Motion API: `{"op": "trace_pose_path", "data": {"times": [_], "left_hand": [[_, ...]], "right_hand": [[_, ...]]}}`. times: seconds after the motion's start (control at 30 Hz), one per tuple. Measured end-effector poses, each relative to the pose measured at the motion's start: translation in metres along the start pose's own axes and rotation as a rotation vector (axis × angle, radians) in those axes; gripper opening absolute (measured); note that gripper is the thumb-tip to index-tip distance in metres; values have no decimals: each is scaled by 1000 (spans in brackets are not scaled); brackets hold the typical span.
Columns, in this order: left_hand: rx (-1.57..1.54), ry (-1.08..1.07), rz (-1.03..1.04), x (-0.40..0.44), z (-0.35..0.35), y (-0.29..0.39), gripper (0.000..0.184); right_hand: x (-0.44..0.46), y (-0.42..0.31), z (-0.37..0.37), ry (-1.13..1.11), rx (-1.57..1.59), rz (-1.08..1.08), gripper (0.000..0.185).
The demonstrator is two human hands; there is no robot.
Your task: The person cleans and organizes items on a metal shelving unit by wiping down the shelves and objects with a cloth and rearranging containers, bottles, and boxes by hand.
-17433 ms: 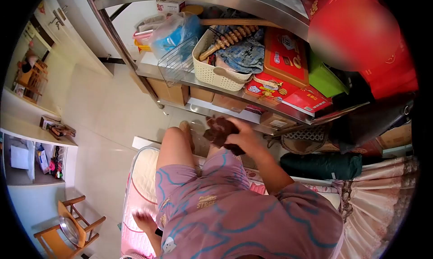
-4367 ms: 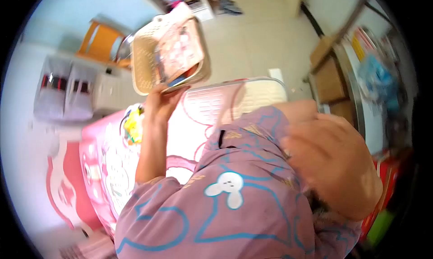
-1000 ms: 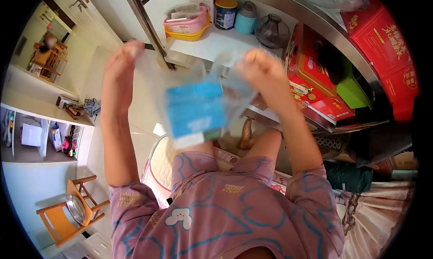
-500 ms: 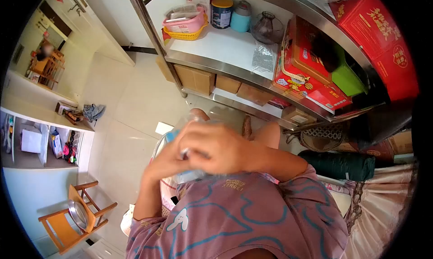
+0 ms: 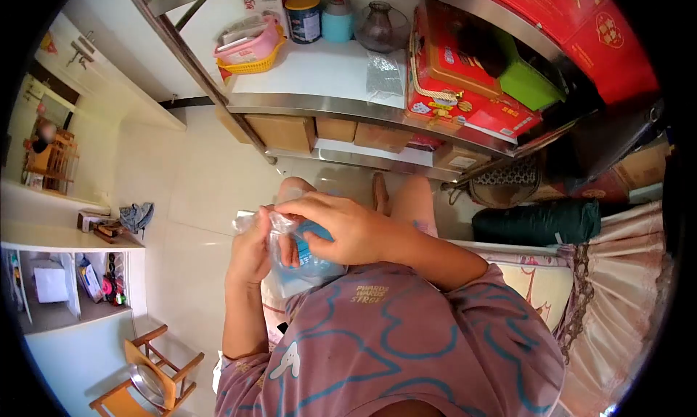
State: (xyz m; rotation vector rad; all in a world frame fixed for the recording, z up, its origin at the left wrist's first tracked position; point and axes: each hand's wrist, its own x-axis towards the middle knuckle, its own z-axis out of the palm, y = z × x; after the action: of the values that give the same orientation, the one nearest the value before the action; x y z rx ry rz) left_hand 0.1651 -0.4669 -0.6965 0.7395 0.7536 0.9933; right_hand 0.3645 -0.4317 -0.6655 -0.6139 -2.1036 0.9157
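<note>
A clear plastic bag point(image 5: 289, 277) is held over my lap, with something light blue with white print point(image 5: 317, 246) showing through it. My left hand point(image 5: 250, 251) is closed on the bag's bunched upper edge. From the other side my right hand point(image 5: 340, 227) reaches across, its fingers bent on the same bunched plastic, thumb lower down over the blue part. The bag hides part of the fingers, and what the blue thing is cannot be made out.
Ahead stands a metal shelf point(image 5: 319, 101) with a pink basket point(image 5: 250, 46), a blue canister point(image 5: 303, 21), a glass jug point(image 5: 380, 28) and red gift boxes point(image 5: 465, 75). A wooden chair point(image 5: 156, 366) holds a metal basin at left. A dark green roll point(image 5: 537, 223) lies at right. A person sits far off.
My hands have moved apart from a blurred overlap, so the bag and the blue thing show more plainly. The camera view has shifted, with the shelf now further left.
</note>
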Motion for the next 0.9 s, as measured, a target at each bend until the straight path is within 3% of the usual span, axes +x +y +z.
{"op": "trace_pose_path", "data": {"times": [0.1,0.2,0.27,0.33,0.4,0.43,0.47,0.57,0.6,0.67,0.7,0.73,0.8,0.83,0.9], "left_hand": [[-5,-6,-56,2,-5,1,57],[-63,-82,-96,7,-6,-1,56],[-120,31,-210,8,-8,1,57],[-292,5,-234,11,-19,-3,53],[-543,185,-310,12,-22,-1,46],[-449,296,-289,9,-7,-1,43],[-444,276,-291,5,-1,1,43],[173,60,-255,-4,11,0,51],[173,52,-259,-5,23,2,51],[651,52,-121,-9,44,11,49],[960,4,162,-8,31,8,51],[966,6,163,-8,28,5,51],[1210,404,454,-5,32,6,56],[1281,353,535,-3,22,4,61],[1193,285,606,4,18,-5,61]], "right_hand": [[-6,1,5,127,94,28,29],[-3,4,-3,162,-13,25,16],[-1,-2,-7,287,-229,-85,8],[-8,-10,-10,261,-297,-155,10],[-23,-2,-1,24,-236,-268,10],[-34,7,2,-109,-132,-163,9],[-38,14,4,-101,-151,-160,9],[-32,39,12,142,239,-24,29],[-29,47,19,148,234,-20,29],[-24,57,31,-30,944,301,40],[-19,50,30,-86,891,450,43],[-21,58,37,-86,894,445,43],[-27,77,58,-101,629,326,41],[-26,81,68,9,623,310,36],[-15,68,66,-27,759,402,31]]}}
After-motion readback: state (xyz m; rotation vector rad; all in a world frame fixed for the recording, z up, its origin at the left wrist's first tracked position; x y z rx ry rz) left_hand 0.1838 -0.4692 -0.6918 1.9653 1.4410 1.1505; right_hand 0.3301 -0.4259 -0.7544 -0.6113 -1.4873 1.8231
